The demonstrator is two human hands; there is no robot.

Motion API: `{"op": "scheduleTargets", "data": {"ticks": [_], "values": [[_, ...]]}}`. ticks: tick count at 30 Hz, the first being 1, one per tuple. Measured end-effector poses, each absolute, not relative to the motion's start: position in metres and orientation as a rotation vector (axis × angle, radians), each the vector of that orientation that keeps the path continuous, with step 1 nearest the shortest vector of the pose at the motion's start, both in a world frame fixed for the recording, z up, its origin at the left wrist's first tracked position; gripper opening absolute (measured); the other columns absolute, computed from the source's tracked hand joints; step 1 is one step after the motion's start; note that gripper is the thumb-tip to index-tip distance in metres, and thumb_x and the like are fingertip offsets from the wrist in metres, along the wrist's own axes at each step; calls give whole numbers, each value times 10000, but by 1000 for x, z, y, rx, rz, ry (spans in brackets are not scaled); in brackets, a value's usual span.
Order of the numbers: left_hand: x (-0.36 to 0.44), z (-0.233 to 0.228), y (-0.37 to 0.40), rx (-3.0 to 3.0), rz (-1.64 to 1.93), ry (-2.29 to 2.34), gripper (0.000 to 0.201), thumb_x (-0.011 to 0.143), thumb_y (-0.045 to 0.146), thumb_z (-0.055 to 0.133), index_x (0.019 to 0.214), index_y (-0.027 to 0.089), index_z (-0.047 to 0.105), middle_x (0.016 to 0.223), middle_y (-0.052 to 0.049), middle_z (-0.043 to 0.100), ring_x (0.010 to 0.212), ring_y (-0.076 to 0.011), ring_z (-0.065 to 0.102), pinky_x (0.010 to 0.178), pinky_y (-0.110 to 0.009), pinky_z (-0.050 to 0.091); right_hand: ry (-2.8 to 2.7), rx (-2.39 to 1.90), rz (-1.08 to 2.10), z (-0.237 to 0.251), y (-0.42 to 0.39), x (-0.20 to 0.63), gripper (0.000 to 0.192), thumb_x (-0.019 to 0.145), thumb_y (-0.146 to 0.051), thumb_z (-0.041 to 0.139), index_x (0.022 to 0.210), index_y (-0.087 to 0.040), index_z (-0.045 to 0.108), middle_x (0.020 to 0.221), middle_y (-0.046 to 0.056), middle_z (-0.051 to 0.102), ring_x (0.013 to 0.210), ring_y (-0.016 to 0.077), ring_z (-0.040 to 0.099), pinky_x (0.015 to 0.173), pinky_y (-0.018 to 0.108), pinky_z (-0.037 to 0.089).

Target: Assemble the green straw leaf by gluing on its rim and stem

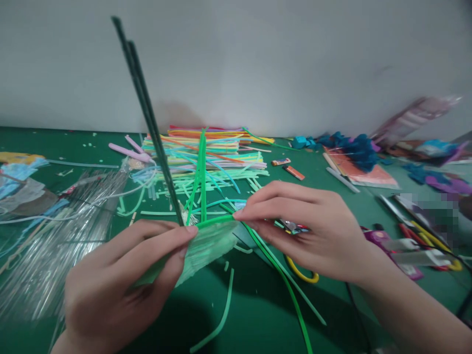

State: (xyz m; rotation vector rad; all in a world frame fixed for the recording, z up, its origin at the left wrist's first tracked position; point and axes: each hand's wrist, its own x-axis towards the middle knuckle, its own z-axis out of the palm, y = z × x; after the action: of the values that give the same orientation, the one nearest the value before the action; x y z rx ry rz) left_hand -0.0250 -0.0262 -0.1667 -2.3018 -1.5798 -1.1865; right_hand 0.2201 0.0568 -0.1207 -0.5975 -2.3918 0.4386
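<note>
The left hand [125,280] and the right hand [309,226] work above a green table [173,319], with a sheet of pale green crinkled paper [212,246] stretched between them. The paper hangs from its upper edge, where a brighter green band [217,220] runs along the top. The left thumb and forefinger are clamped on the paper near its left end; the right thumb and forefinger are pressed together on the tip of the edge at the other end.

A few long dark sticks [147,108] rise from beside the left fingertips and lean to the left; I cannot tell whether the hand grips them. Just right of them, bright green strips [202,172] stand up behind the paper, meeting near the top. Another green strip [289,285] trails from near the right fingertips down to the lower edge of the view, with a paler strip beside it.

Behind the hands, a pile of coloured strips [221,147] lies near the wall [258,64], and to its right are 2 small orange-marked items [294,172]. A bundle of clear, shiny strips [77,236] spreads on the left, near the left hand. Beyond the right hand lie crumpled dark blue paper [363,150] and an orange packet [372,174]. A yellow loop [304,273] shows just below the right hand.
</note>
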Motion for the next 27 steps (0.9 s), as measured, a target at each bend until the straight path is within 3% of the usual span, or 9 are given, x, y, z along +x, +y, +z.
{"op": "scheduleTargets", "data": {"ticks": [8, 10, 15, 20, 27], "values": [[-26, -167, -23, -2293, -1166, -1565, 260, 881, 166, 626, 1109, 286, 655, 903, 43, 765, 756, -100, 743, 620, -164, 582, -2366, -597, 459, -125, 56, 218, 192, 930, -72, 596, 1018, -193, 716, 946, 36, 737, 845, 109, 687, 749, 222, 571], [-26, -168, -23, -2206, -1203, -1618, 312, 866, 203, 660, 1170, 267, 634, 887, 36, 773, 738, -129, 752, 616, -196, 606, -2365, -588, 459, -125, 56, 218, 195, 931, -67, 590, 1018, -190, 713, 946, 38, 733, 854, 113, 688, 755, 225, 569], [-25, -167, -24, -2106, -1304, -1741, 399, 876, 257, 669, 1264, 286, 581, 913, 29, 738, 758, -178, 761, 804, -339, 654, -2393, -583, 434, -122, 59, 219, 183, 924, -51, 584, 1002, -154, 714, 934, 45, 719, 855, 100, 677, 761, 193, 545], [-21, -165, -22, -2007, -1476, -1993, 553, 811, 413, 744, 1322, 311, 560, 944, 37, 698, 751, -154, 762, 699, -241, 649, -2451, -547, 405, -117, 58, 215, 236, 918, -72, 578, 1099, -146, 711, 1026, 70, 679, 853, 108, 649, 719, 218, 529], [-16, -167, -21, -1948, -1499, -2077, 512, 753, 366, 793, 1230, 328, 611, 862, 100, 734, 720, -100, 758, 700, -143, 599, -2547, -457, 247, -118, 59, 195, 241, 958, -161, 547, 1104, -201, 734, 1065, 73, 633, 786, 122, 592, 648, 269, 480]]}}
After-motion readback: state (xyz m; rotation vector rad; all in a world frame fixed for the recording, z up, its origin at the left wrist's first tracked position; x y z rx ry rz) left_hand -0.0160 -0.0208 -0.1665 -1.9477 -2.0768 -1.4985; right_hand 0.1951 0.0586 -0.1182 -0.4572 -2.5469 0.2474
